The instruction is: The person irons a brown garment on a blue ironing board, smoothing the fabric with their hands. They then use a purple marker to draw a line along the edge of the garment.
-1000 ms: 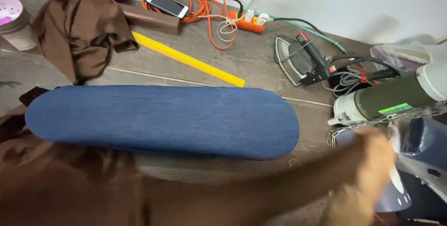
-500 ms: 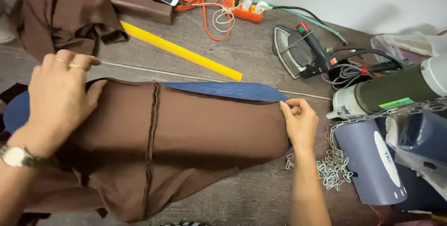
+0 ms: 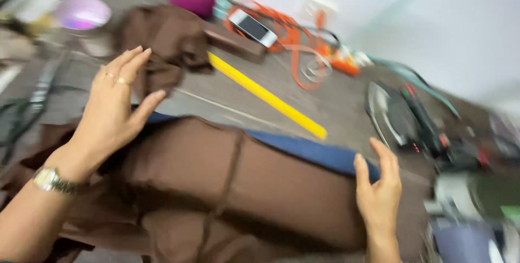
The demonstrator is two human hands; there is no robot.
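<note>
Pretty blurry shot, but the brown fabric (image 3: 260, 187) is draped over the blue padded board (image 3: 319, 154), filling the lower middle of the view. The left hand (image 3: 116, 114) sits at about 9 o'clock, fingers spread and lifted over the cloth's left end. The right hand (image 3: 379, 190) is at 4 o'clock, fingers straight and close together against the cloth's right end. A yellow ruler (image 3: 268, 96) lies at 12 o'clock on the table (image 3: 346, 100), another brown cloth heap (image 3: 162, 43) at 11.

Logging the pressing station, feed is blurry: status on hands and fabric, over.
Left hand open, on brown fabric. Right hand open at its far end. Fabric draped over blue pressing board. Yellow ruler beyond, clear.
</note>
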